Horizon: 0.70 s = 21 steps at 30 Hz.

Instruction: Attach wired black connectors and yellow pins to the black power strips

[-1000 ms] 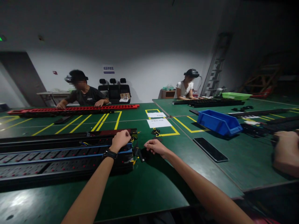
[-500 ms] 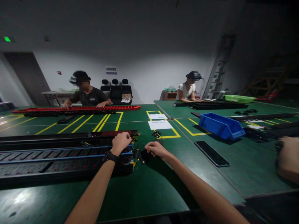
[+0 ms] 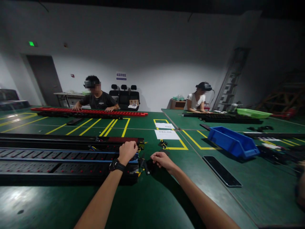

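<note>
Long black strips (image 3: 78, 167) with rows of slots and red dots lie side by side at the left, their wired ends toward the middle. My left hand (image 3: 128, 152), wearing a black watch, is curled over the right end of these strips; what its fingers grip is hidden. Just right of that end, my right hand (image 3: 162, 160) has thumb and fingers pinched together, and anything between them is too small to make out. Small black parts (image 3: 147, 169) with yellow wires lie between the hands. Another small black piece (image 3: 163, 143) rests beyond my right hand.
A dark phone-like slab (image 3: 222, 171) lies right of my right arm, with a blue bin (image 3: 232, 142) behind it. White papers (image 3: 167, 134) are on the green table. Two people work across it, one at a red lattice strip (image 3: 95, 112). A blurred person's arm shows at the right edge.
My view has tilted up and turned left, so the scene sits lower and further right. Both hands keep nearly the same place by the strip end. The other person's hand at right has mostly left view.
</note>
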Tool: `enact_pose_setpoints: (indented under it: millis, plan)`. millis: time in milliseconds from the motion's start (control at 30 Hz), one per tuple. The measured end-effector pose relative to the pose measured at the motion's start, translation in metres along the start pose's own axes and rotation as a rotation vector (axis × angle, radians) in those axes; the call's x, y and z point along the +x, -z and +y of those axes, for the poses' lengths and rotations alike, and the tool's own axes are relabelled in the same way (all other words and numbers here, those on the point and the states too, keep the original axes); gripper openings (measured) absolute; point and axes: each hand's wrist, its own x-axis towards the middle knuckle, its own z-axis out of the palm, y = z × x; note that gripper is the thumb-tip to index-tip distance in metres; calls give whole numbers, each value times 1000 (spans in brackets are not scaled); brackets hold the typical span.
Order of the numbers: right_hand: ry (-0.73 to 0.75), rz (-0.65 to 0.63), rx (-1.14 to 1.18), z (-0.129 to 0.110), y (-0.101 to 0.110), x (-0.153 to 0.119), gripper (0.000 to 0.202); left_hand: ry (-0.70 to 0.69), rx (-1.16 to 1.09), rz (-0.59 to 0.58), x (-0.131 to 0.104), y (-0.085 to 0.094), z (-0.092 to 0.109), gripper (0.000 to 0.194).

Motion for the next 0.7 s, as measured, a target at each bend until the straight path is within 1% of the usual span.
enact_pose_setpoints:
  millis: [67,133,233,367,433,500,600,700]
  plan:
    - [-3,7,-10,0,0,1,23,-3,11,7,-1,0,1,24]
    - [-4,48,-16,-1,0,7,25,-7,20,12,-2,-1,1,23]
    - [61,94,-67,-6,-2,24,30,-3,26,16,-2,-1,1,23]
    - [284,-13,-186,-11,-10,51,37,2,28,23,-2,-3,1,23]
    - [346,-44,-231,-10,-14,59,38,8,20,19,-2,-4,0,23]
    - [387,-31,-276,-7,-19,62,37,20,5,4,-2,-5,0,24]
    - [450,32,-312,-3,-23,61,36,18,-17,-13,-2,-5,-1,24]
    - [432,62,-298,-2,-25,59,36,7,-31,-10,0,-5,-2,25]
